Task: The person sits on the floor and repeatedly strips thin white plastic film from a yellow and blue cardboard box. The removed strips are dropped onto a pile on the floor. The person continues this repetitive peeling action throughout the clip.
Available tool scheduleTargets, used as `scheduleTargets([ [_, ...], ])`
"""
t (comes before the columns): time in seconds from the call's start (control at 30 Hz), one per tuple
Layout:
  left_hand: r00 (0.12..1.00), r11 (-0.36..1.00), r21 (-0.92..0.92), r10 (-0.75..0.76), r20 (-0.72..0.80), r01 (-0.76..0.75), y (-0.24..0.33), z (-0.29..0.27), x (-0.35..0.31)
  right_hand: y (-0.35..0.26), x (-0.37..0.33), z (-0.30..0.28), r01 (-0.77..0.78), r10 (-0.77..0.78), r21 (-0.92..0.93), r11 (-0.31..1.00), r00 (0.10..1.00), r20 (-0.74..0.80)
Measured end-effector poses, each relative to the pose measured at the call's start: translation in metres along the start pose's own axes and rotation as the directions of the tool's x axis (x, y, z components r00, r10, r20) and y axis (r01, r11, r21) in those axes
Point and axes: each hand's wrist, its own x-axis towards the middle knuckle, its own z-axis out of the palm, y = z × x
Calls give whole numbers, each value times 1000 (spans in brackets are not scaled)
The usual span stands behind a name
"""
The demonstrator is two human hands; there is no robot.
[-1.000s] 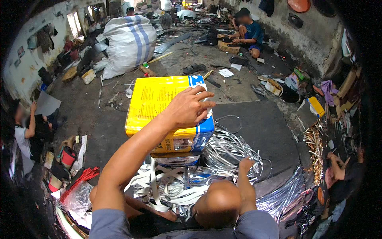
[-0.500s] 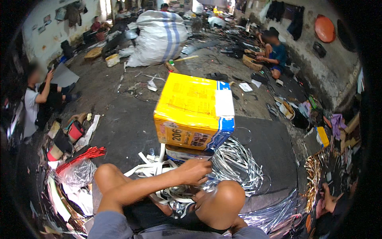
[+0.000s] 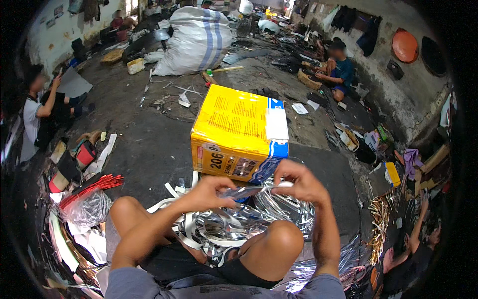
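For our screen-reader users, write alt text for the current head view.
Someone's left hand and right hand hold a blurred silvery strip before a yellow-and-blue carton. White straps and looped silvery strands lie nearby; a striped woven sack stands beyond.

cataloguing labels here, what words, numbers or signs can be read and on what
Yellow-and-blue carton, front: large dark digits and smaller lettering, partly legible but not copied here
Carton top: rows of small print, too small to read
White patch on carton: no readable print
Elsewhere: nothing legible
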Motion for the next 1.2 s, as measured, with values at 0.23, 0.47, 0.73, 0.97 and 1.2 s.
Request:
scheduleTargets([
  [0.23, 981, 994, -10, -107, -164, 107, 50, -170, 2, -31, 34, -65, -257, 262, 50, 965, 946, -190],
  [0.47, 924, 460, 868, 217, -314, 187, 40, -225, 48, 0, 90, -71, -124, 115, -18, 992, 958, -262],
  [0.73, 915, 252, 944, 286, -283, 213, 51, -194, 94, 22, 111, -61, -67, -1, -302, 951, 975, -220],
  [0.97, 947, 889, 410, 287, -147, -206, 47, -34, 185, 4, 102, -52, -95, 9, -379, 920, 975, -221],
  [1.2, 948, 942, 298, 227, -222, -155, 36, -12, 200, 13, 93, -49, -79, -51, -267, 960, 892, -449],
])
